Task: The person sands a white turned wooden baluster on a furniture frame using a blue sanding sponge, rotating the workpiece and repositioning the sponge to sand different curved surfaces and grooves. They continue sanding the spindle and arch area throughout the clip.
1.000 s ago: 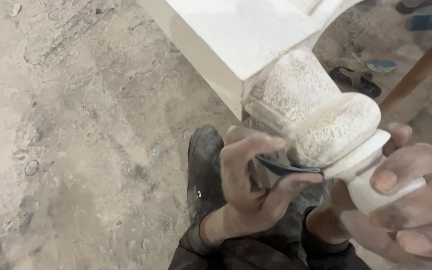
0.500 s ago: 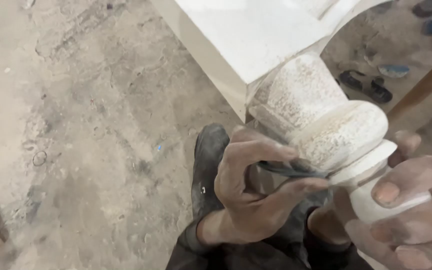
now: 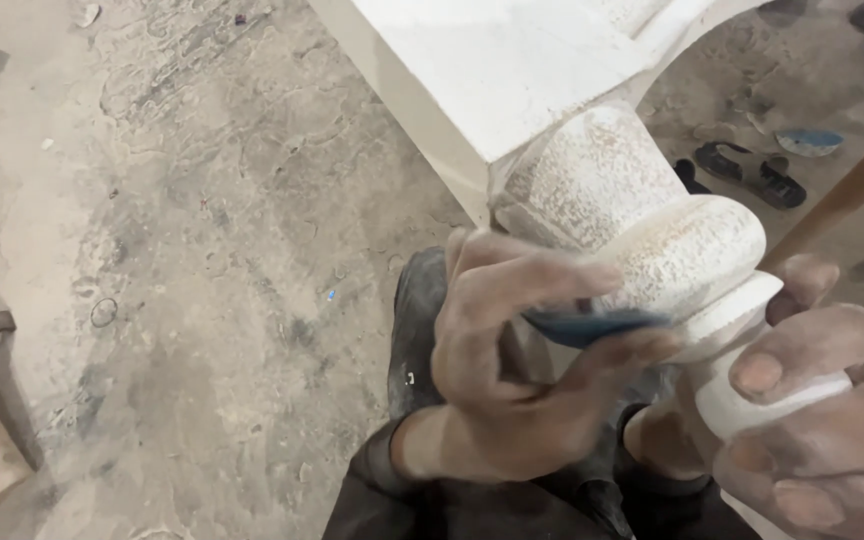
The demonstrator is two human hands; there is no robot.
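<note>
I'm looking down at a big white piece of furniture (image 3: 512,80) lying over the dusty floor (image 3: 202,250), its turned leg (image 3: 652,240) pointing toward me. The leg is looking heavy and stiff, chalky and likely slick with dust, so the narrow neck is the best place to steady it. My right hand (image 3: 832,420) is wrapping around that white end. My left hand (image 3: 512,370) is pinching a thin, bendy scrap of dark sandpaper (image 3: 592,325) between thumb and fingers, pressing it into the groove.
</note>
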